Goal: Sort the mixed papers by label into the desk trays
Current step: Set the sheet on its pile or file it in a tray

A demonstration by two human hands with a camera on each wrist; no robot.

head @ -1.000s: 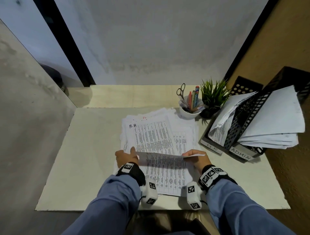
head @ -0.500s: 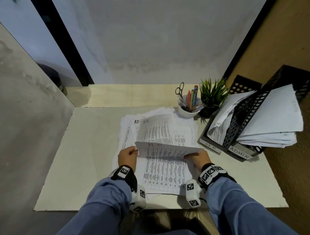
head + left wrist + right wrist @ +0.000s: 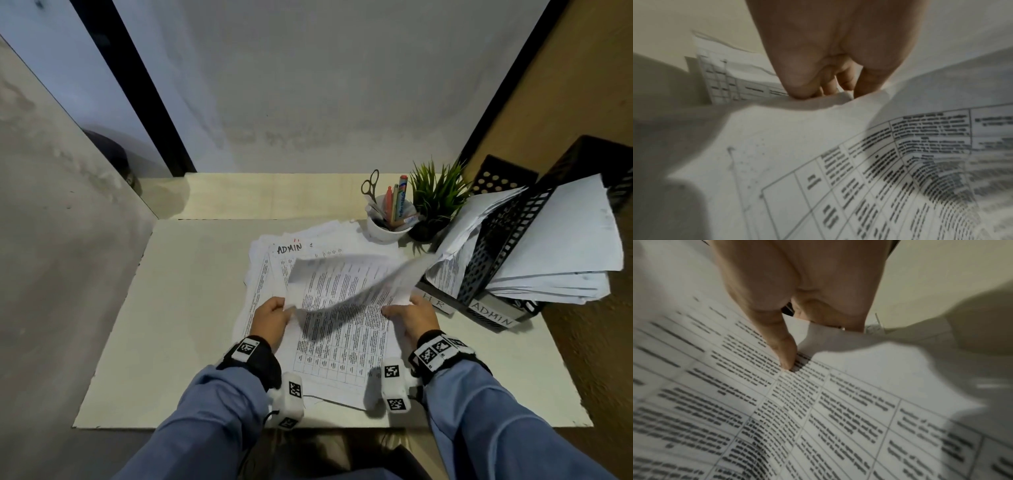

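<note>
Arching over the paper stack (image 3: 329,342), the lifted sheet (image 3: 346,284) points its long axis toward the HR tray (image 3: 442,305), both hands' grip pinching it: left hand (image 3: 270,318), right hand (image 3: 412,317); the ADMIN tray (image 3: 493,317) holds papers

sleeves (image 3: 212,404): light blue, worn long | wrist bands (image 3: 255,356): black, tagged with square markers | camera blocks (image 3: 291,397): white, marker-tagged

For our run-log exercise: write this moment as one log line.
left hand: holds lifted sheet | right hand: holds same sheet | exposed stack top: ADMIN | phase: lifting
</note>
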